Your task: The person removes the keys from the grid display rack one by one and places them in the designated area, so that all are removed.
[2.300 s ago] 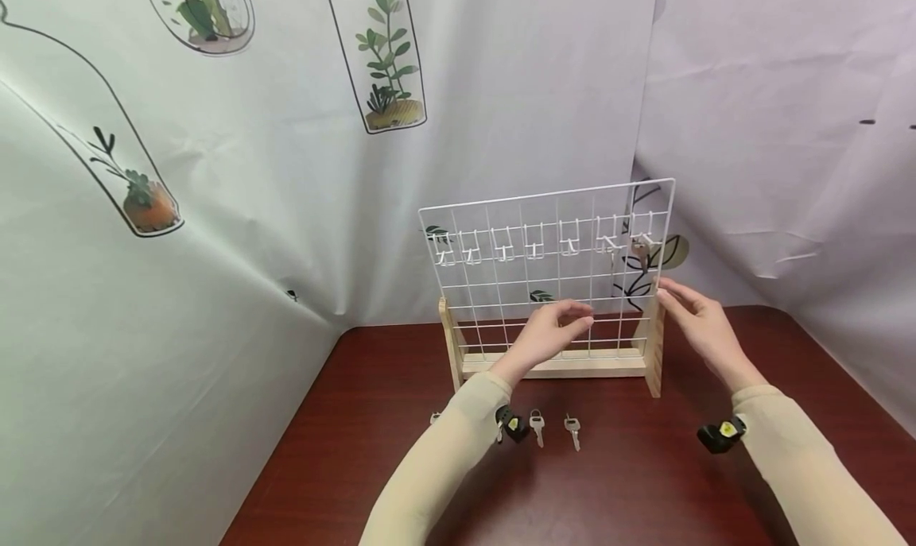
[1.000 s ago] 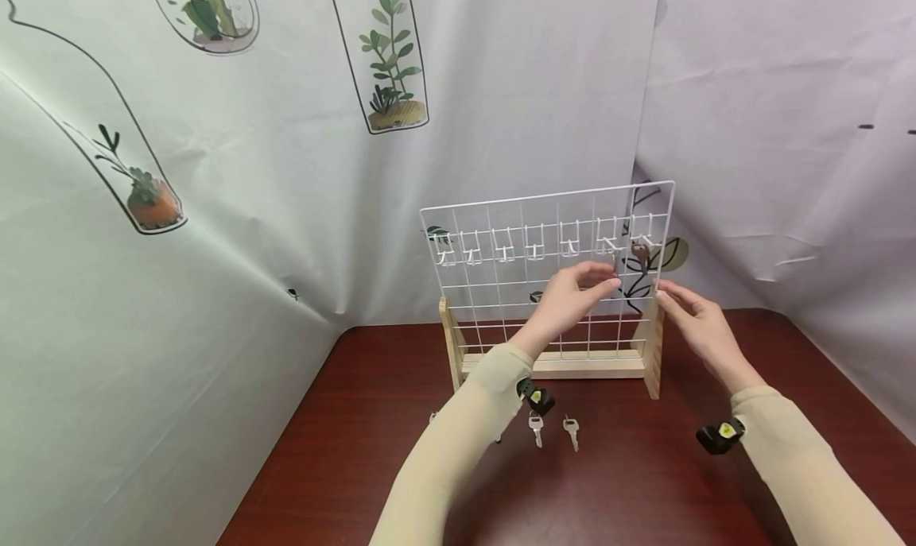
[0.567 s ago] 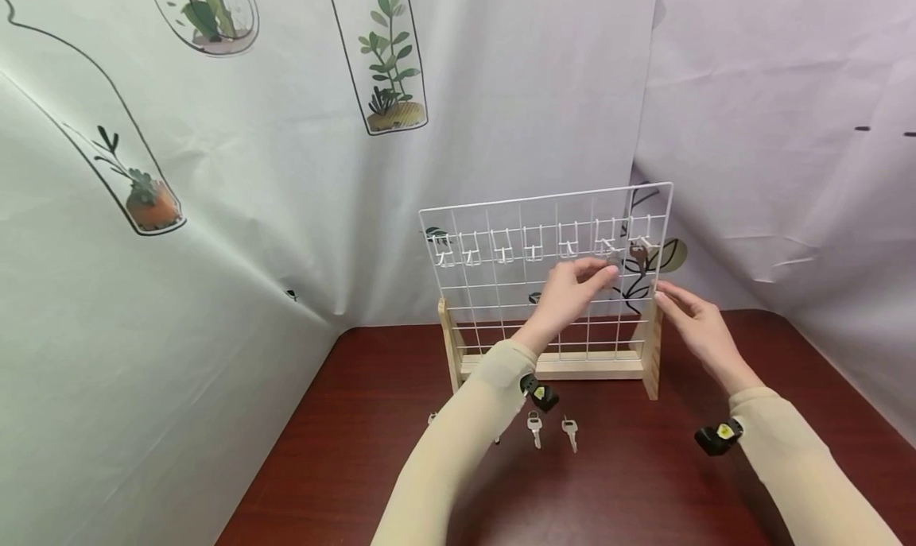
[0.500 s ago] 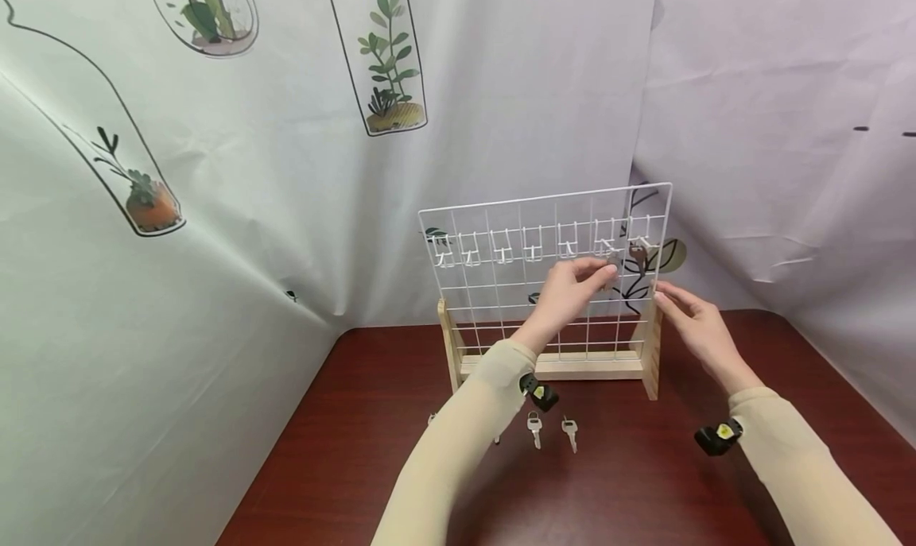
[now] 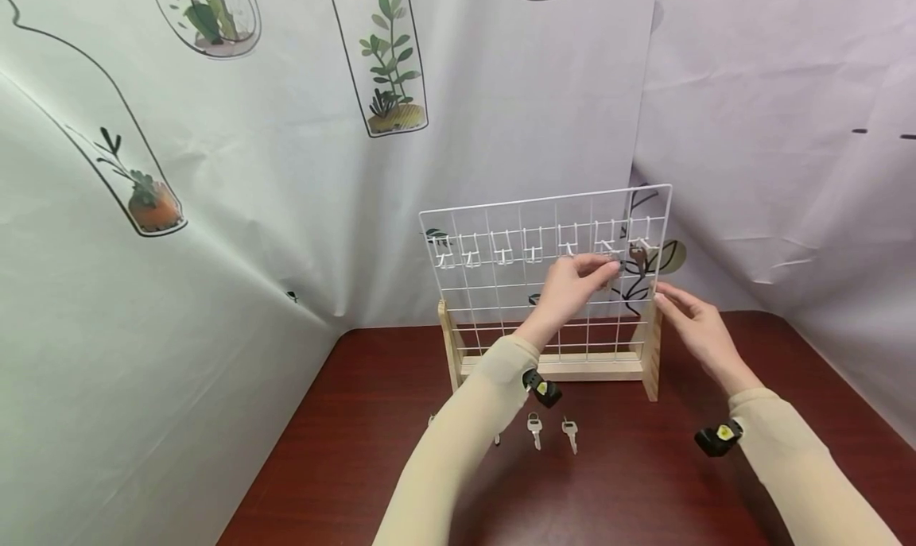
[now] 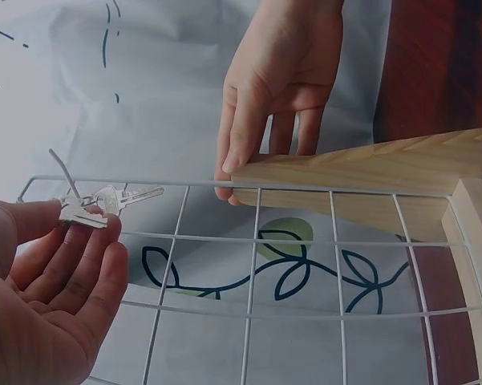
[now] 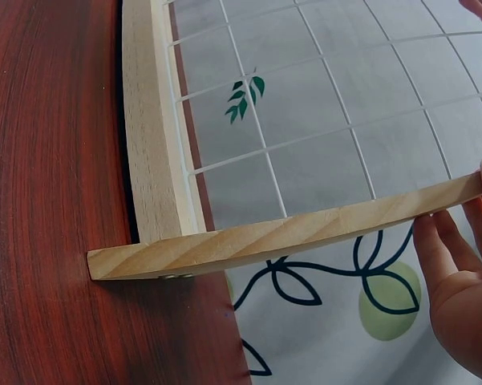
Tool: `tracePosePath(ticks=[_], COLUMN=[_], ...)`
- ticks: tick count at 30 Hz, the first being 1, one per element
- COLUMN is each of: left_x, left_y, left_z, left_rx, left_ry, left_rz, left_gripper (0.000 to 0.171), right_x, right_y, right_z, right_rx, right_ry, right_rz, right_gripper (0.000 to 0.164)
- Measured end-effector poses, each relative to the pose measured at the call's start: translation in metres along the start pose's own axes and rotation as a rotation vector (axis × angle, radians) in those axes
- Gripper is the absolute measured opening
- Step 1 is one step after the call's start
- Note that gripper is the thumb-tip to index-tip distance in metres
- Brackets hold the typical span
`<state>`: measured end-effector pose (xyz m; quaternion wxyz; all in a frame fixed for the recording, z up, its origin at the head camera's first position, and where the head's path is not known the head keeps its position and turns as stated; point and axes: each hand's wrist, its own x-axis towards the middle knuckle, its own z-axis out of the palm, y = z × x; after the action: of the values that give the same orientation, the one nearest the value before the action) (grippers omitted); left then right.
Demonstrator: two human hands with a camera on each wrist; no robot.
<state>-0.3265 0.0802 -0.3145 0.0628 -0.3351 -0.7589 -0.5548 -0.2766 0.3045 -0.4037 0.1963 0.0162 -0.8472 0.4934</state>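
A white wire grid rack [image 5: 544, 199] in a wooden stand [image 5: 572, 369] carries a row of hooks along its upper part. My left hand [image 5: 565, 288] pinches a silver key [image 6: 82, 213] between thumb and fingers, just below the second hook from the right. The tip of a hook [image 6: 60, 164] meets the key's head in the left wrist view; whether the key hangs on it I cannot tell. Another key [image 5: 638, 256] hangs at the rightmost hook. My right hand [image 5: 697, 323] grips the top of the stand's right wooden upright [image 7: 305, 228], thumb and fingers on opposite sides.
Loose keys lie on the dark red table [image 5: 343, 451] in front of the rack, among them one key [image 5: 535, 431] and another key [image 5: 569, 435]; my left sleeve [image 5: 444, 451] partly covers others. A printed cloth [image 5: 529, 93] hangs close behind the rack.
My left hand has moved up and right from the middle of the grid to the second hook from the right, closing on the key there. The right hand stays on the upright.
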Motion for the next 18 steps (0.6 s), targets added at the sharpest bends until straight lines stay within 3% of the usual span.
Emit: tracePosePath(ticks=[5, 13, 18], left_x=[0.0009, 0.0011, 0.0004], left_y=[0.0004, -0.0003, -0.0008], left_z=[0.0016, 0.0048, 0.0064], left_rx=[-0.015, -0.152, -0.192], left_ry=[0.016, 0.015, 0.025], left_rz=[-0.012, -0.033, -0.034], left_gripper=[0.03, 0.029, 0.028], right_x=[-0.0006, -0.0016, -0.0015], right_y=[-0.0013, -0.0022, -0.0023], right_z=[0.0003, 0.0015, 0.001], right_rx=[0.018, 0.032, 0.026], right_ry=[-0.007, -0.004, 0.002], right_rz=[0.007, 0.009, 0.009], right_gripper=[0.059, 0.058, 0.059])
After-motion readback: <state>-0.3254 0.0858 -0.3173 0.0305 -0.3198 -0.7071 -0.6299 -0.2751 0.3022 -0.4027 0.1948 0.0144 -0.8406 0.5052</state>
